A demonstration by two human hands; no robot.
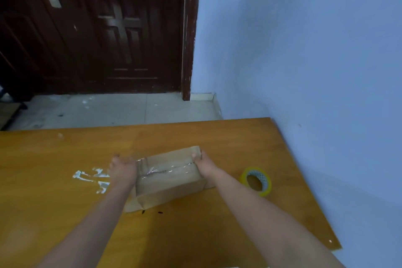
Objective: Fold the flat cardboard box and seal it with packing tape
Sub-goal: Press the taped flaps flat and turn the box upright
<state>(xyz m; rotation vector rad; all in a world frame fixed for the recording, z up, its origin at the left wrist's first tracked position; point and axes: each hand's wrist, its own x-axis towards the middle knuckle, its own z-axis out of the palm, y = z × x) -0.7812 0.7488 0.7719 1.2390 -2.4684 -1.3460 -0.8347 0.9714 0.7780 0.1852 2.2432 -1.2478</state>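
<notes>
A small brown cardboard box stands folded on the wooden table, with a strip of clear tape shining along its top seam. My left hand lies flat against the box's left end, fingers spread. My right hand grips the right end, thumb on the top edge. A loose flap sticks out at the box's lower left corner. The tape roll, yellow-rimmed, lies flat on the table to the right of my right forearm.
Whitish tape scraps are stuck to the table left of my left hand. A blue wall runs along the table's right edge. Beyond the far edge are a tiled floor and a dark wooden door.
</notes>
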